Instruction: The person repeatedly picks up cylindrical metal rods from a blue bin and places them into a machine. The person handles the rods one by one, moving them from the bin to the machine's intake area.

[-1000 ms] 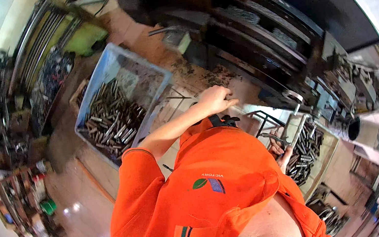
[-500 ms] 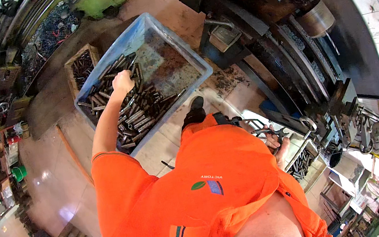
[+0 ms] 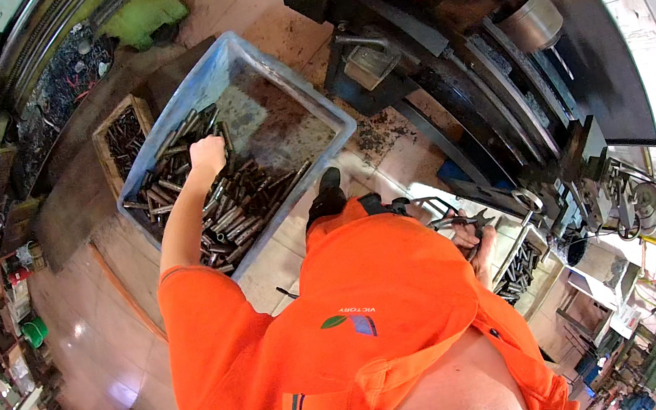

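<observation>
L hand (image 3: pixel 207 153) down in blue plastic bin (image 3: pixel 329 121) on floor, fingers curled on dark metal rods (image 3: pixel 236 207), grip unclear. R hand (image 3: pixel 471 238) mostly hidden behind orange shirt (image 3: pixel 348 330), can't tell. Wooden crate (image 3: pixel 111 136) just beside bin, dark machine (image 3: pixel 439 41) to the right.

— Left hand (image 3: pixel 207 154)?
— Down in the blue plastic crate (image 3: pixel 332 123), on the heap of dark metal rods (image 3: pixel 238 206).
— Right hand (image 3: pixel 470 236)?
— Near the right, beside the orange shirt (image 3: pixel 347 322), closed around several rods, just above a rack of more.
— Far left?
— Wooden box (image 3: pixel 101 138) of rods.

The left hand (image 3: pixel 207 153) has moved from the machine into the blue crate (image 3: pixel 328 115).
</observation>
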`<state>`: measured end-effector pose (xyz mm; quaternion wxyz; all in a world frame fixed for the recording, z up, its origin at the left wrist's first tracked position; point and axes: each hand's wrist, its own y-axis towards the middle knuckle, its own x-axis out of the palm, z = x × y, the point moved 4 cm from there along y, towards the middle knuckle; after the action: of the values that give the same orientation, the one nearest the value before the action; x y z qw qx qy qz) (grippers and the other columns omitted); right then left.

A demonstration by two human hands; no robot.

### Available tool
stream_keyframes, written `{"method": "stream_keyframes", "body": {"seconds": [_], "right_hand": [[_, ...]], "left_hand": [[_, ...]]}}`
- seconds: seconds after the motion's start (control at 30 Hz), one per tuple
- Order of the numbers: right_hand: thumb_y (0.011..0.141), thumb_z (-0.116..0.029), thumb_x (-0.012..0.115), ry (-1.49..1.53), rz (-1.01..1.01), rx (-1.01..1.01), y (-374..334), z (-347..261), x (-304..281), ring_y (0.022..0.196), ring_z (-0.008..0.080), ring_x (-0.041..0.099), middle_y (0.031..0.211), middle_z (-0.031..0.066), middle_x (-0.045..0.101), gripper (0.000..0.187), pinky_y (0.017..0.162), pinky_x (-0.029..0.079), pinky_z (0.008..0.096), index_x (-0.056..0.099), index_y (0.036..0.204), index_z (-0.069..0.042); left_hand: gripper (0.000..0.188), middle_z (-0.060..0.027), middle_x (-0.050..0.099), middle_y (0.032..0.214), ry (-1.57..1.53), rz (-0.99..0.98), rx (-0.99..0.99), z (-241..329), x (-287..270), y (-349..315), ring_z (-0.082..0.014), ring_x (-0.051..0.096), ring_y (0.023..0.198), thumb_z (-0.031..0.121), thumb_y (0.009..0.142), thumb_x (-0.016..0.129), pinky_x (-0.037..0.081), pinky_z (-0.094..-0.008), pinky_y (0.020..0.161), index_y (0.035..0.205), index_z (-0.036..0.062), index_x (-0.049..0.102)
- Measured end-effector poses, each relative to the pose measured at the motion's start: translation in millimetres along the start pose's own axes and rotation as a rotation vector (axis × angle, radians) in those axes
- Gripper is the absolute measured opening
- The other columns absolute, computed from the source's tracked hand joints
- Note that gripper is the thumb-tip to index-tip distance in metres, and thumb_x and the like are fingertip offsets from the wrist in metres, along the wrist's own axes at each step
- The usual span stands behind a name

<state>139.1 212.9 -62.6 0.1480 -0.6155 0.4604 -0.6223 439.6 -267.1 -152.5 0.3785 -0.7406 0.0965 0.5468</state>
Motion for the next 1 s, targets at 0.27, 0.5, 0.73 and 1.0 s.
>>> {"method": "stream_keyframes", "body": {"seconds": [0.27,0.5,0.73,1.0], "right_hand": [[0.083,-0.023,0.042,-0.334,-0.150,-0.042,4.4,-23.0,42.4,0.044,0.0049,0.027,0.098,0.0198,0.058,0.043,0.040,0.026,0.0187,0.042,0.119,0.000],[0.068,-0.005,0.049,-1.094,-0.369,-0.132,-5.4,-11.2,123.0,0.057,0.0060,0.045,0.088,0.0070,0.061,0.032,0.047,0.033,0.0190,0.055,0.099,0.001],[0.063,-0.012,0.054,-1.179,-0.253,-0.243,-30.9,-15.2,125.3,0.068,0.0148,0.051,0.075,0.0060,0.053,0.027,0.061,0.041,0.0272,0.052,0.087,0.002],[0.063,-0.013,0.053,-1.211,-0.099,-0.359,-41.1,-27.4,112.9,0.071,0.0161,0.049,0.074,0.0087,0.055,0.025,0.064,0.040,0.0281,0.054,0.082,0.003]], "left_hand": [[0.020,-0.0130,0.062,0.071,-1.627,0.053,0.004,74.0,-116.5,-50.3,-0.0208,0.062,0.057,0.012,0.081,0.060,0.050,-0.0263,0.050,0.084,-0.0079,0.059],[0.025,-0.0158,0.063,0.074,-1.888,-0.197,0.449,245.1,-206.7,-77.9,-0.0253,0.064,0.062,0.015,0.082,0.060,0.052,-0.0323,0.052,0.093,-0.0076,0.056],[0.028,-0.0124,0.064,0.075,-1.620,-0.037,0.688,335.6,-231.6,-113.4,-0.0183,0.064,0.066,0.018,0.085,0.060,0.053,-0.0275,0.059,0.091,-0.0085,0.060],[0.027,-0.0114,0.064,0.075,-1.463,-0.094,0.793,361.1,-225.2,-119.2,-0.0153,0.063,0.067,0.016,0.085,0.060,0.052,-0.0262,0.060,0.094,-0.0100,0.060]]}}
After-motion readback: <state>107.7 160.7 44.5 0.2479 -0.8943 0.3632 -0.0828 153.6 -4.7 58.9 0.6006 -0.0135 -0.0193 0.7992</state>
